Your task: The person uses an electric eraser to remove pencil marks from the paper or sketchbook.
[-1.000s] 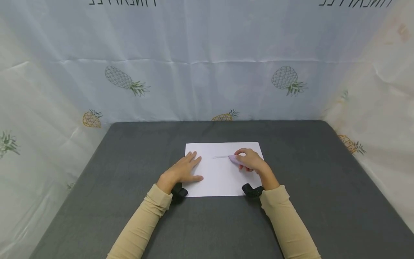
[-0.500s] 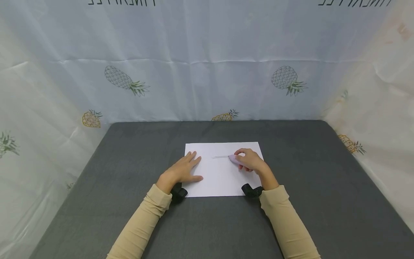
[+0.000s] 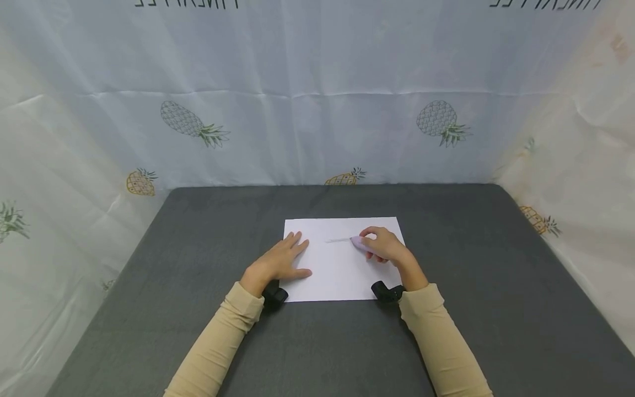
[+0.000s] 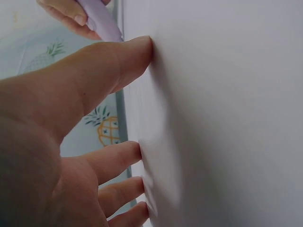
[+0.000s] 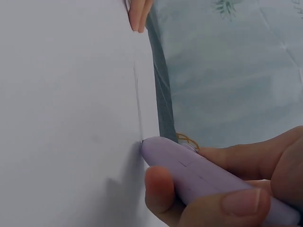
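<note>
A white sheet of paper (image 3: 337,278) lies on the dark table. My left hand (image 3: 279,261) rests on its left side, fingers spread and fairly straight; in the left wrist view the thumb and fingertips (image 4: 134,150) touch the sheet. In my right hand (image 3: 386,245) is a rounded purple utility knife (image 5: 194,168), gripped between thumb and fingers. Its narrow tip meets the paper near the far edge. From that tip a thin straight line (image 5: 138,104), like a slit, runs left toward the left hand. The knife's rear end is hidden in the right hand.
The dark grey table (image 3: 471,331) spreads on all sides of the sheet. A pale curtain (image 3: 317,132) printed with pineapples hangs behind its far edge and along both sides. Black wrist cameras (image 3: 386,292) sit low over the sheet's near corners.
</note>
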A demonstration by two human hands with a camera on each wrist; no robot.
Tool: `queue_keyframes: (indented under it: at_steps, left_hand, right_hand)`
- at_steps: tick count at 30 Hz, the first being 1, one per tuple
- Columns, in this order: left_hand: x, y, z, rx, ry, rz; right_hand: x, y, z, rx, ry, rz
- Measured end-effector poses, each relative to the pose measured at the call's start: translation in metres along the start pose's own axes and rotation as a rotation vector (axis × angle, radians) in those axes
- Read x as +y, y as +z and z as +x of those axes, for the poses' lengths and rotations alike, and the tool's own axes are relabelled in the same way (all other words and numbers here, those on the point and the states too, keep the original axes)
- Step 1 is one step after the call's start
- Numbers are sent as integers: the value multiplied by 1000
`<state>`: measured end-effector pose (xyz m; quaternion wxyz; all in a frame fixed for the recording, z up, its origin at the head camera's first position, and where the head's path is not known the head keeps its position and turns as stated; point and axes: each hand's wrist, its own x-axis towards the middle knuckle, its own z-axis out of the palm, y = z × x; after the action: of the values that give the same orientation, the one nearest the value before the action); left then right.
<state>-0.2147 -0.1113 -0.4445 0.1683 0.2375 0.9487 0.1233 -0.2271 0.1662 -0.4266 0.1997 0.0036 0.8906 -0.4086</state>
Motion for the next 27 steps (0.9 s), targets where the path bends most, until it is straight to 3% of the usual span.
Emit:
queue_keyframes:
  at_steps: [4, 10, 16, 27]
  left_hand:
    - [1, -1, 1, 6, 3, -3]
    - [1, 0, 1, 0, -3, -4]
    - [-1, 1, 1, 1, -3, -3]
    - [-1, 1, 0, 3, 12, -4]
  right_hand:
    - [-1, 1, 0, 12, -4, -5]
    - [1, -6, -2, -40, 23, -22]
    - [-4, 0, -3, -1, 12, -11]
    - [-2, -4, -3, -2, 12, -41]
